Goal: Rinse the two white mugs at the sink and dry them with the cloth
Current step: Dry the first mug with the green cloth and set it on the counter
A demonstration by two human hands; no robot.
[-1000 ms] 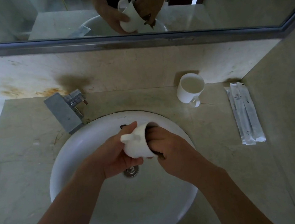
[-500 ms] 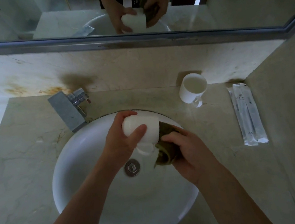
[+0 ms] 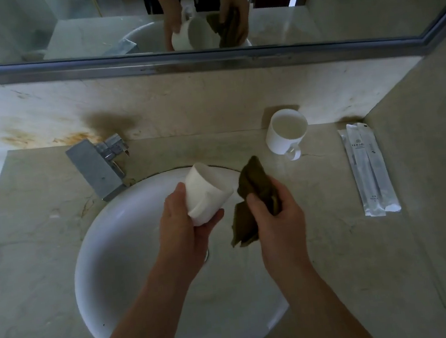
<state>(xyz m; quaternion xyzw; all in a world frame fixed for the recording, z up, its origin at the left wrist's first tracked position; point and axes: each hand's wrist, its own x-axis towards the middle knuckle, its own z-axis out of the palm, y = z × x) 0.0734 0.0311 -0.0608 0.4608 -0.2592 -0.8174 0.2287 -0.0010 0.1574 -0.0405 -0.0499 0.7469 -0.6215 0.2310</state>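
My left hand (image 3: 184,229) grasps the plain white ceramic mug (image 3: 208,196) around its lower body, thumb on one side and fingers underneath, mouth tipped up toward one o'clock, over the round white basin (image 3: 110,267); my right hand (image 3: 275,218) is clenched on the crumpled olive-brown cloth (image 3: 254,184), which sits just beside the mug's rim at three o'clock, not quite touching; I judge the drying is under way, and to do it well I would push a fold of cloth into the mouth and turn the mug with the left wrist, keeping the grip low so wet glaze does not slip; the second white handled mug (image 3: 286,133) stands upright on the beige marble counter (image 3: 340,266) at one o'clock, well apart; the square steel tap (image 3: 95,170) is at ten o'clock; two sealed white sachets (image 3: 371,170) lie at three o'clock.
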